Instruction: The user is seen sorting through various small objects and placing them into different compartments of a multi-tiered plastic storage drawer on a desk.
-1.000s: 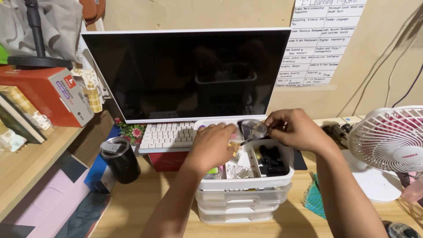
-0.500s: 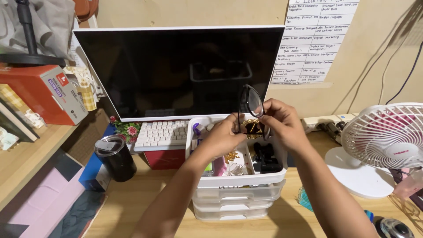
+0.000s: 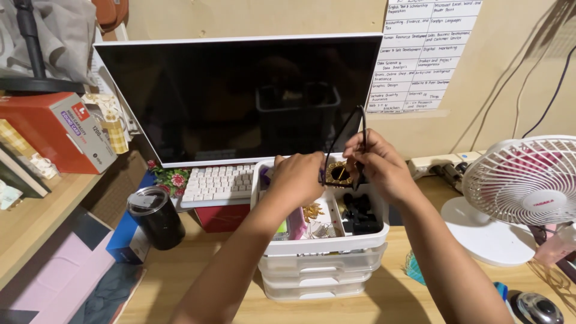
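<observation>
Glasses [image 3: 351, 135] with dark frame held up above top tray of white drawer unit [image 3: 324, 245], in front of dark monitor [image 3: 240, 96]. Your right hand [image 3: 375, 165] pinches frame, fingers closed on it. Your left hand [image 3: 297, 177] closed at lower end of glasses, by gold trinket [image 3: 337, 173]. Drawer unit stands mid-tabletop, near keyboard [image 3: 219, 182]; black tumbler [image 3: 156, 216] toward left edge, white fan [image 3: 528, 183] toward right edge.

Left hand [image 3: 298, 176], right hand [image 3: 373, 162]; both pinched
</observation>
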